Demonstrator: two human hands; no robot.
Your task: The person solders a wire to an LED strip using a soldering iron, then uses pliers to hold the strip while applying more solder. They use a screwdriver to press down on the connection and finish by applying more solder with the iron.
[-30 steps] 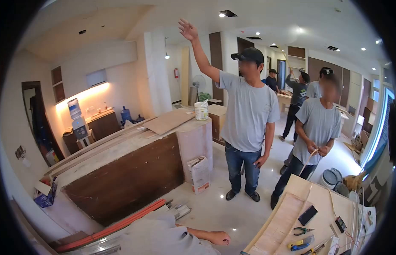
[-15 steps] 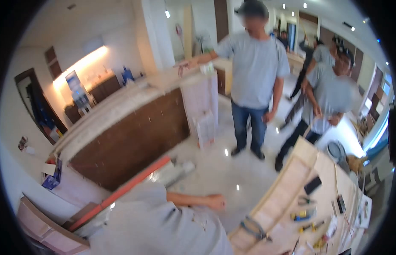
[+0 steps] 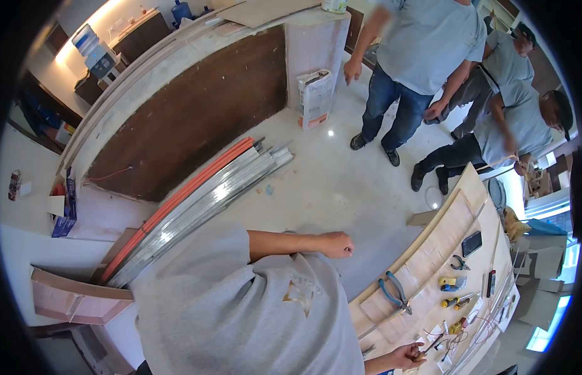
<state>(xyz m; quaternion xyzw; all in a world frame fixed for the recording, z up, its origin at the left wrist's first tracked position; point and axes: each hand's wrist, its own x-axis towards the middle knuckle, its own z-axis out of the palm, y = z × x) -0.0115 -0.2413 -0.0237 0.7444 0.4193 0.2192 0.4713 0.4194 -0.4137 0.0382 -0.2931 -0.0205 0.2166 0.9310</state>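
Grey-sleeved left arm (image 3: pixel 281 245) outstretched — left hand (image 3: pixel 336 244) curled, right hand (image 3: pixel 406 357) holding a slim tool (image 3: pixel 434 344)

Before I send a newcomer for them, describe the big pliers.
On the pale wooden table, find the black phone. The big pliers lie left of it in view, blue handles spread, larger than the small pliers beside the phone.

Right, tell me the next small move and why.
I'd probably bring the left hand over the bench to steady the loose wires. It hangs curled beyond the bench's edge, while the right hand, holding what looks like a slim tool, is beside them on its own.
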